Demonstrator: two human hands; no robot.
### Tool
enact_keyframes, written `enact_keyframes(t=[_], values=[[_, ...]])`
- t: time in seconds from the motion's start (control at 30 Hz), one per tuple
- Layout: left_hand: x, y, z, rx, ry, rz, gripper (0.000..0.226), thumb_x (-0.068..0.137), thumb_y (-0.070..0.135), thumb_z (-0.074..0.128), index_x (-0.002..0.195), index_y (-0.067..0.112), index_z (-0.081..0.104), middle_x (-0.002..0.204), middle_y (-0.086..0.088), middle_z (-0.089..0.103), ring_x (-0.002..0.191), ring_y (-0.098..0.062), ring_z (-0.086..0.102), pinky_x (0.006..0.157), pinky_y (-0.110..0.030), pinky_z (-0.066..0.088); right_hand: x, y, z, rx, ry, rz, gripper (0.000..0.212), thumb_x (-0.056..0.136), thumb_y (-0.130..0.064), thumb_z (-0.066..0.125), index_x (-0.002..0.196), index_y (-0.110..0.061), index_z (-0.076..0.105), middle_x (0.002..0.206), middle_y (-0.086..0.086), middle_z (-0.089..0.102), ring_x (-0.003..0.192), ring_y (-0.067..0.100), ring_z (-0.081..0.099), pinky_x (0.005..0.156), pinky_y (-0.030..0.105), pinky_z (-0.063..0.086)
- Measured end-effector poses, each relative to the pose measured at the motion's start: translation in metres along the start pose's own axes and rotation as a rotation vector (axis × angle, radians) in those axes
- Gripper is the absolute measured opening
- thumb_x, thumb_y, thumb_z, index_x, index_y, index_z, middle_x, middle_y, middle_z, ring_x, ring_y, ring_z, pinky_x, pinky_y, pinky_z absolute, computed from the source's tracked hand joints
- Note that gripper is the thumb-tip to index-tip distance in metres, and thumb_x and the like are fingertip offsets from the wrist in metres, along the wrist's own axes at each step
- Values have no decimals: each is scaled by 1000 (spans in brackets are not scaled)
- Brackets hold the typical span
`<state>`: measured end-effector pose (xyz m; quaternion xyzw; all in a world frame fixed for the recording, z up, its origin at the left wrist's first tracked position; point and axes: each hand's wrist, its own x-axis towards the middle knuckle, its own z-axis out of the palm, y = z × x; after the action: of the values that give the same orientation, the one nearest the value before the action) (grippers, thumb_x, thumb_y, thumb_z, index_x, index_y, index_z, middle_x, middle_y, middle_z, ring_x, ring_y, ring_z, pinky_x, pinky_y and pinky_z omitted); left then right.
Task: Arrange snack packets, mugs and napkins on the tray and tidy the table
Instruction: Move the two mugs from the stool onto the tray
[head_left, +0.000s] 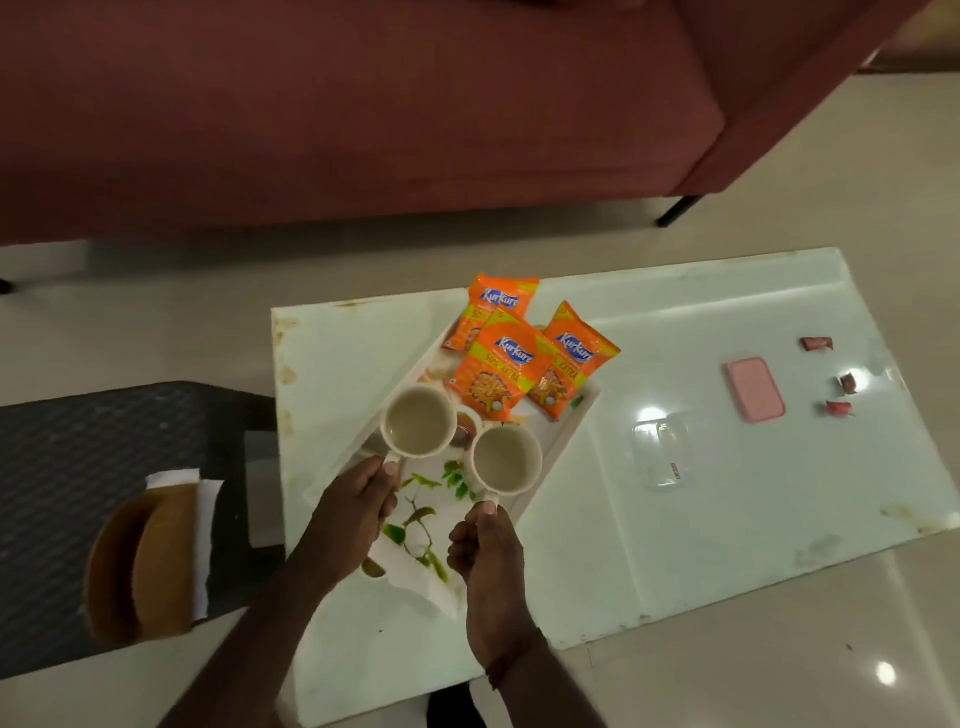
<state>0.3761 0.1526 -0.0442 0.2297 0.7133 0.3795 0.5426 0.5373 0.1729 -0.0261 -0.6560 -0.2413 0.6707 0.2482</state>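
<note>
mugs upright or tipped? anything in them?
Both upright: the left mug and right mug show round open mouths facing up, each held by its handle over the tray. Insides look pale; contents cannot tell.

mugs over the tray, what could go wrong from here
1. The left hand and right hand each hold a mug only by its handle, and the left mug and right mug sit almost rim to rim, so they could knock together.
2. The snack packets fill the far end of the tray and overhang it; setting the mugs down may nudge one off.
3. The napkin lies loose under the wrists and could get dragged.
</note>
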Motion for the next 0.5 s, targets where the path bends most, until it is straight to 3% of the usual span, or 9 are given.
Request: enact_keyframes(t=[0.2, 0.5], values=[[35, -1, 19, 101, -37, 12, 37, 102, 29, 41, 71, 11, 46, 53, 3, 40, 48, -10, 30, 44, -25, 25, 27, 10, -4, 179, -33, 109, 28, 103, -26, 43, 81, -11, 51, 73, 5, 53, 65, 14, 45, 67, 29, 42], [59, -4, 11, 213, -91, 32, 35, 103, 34, 39, 77, 15, 52, 59, -3, 46, 52, -14, 37, 46, -26, 30, 30, 17, 13, 103, -24, 156, 27, 101, -36, 42, 91, -15, 55, 81, -1, 64, 75, 16, 53, 72, 34, 44]])
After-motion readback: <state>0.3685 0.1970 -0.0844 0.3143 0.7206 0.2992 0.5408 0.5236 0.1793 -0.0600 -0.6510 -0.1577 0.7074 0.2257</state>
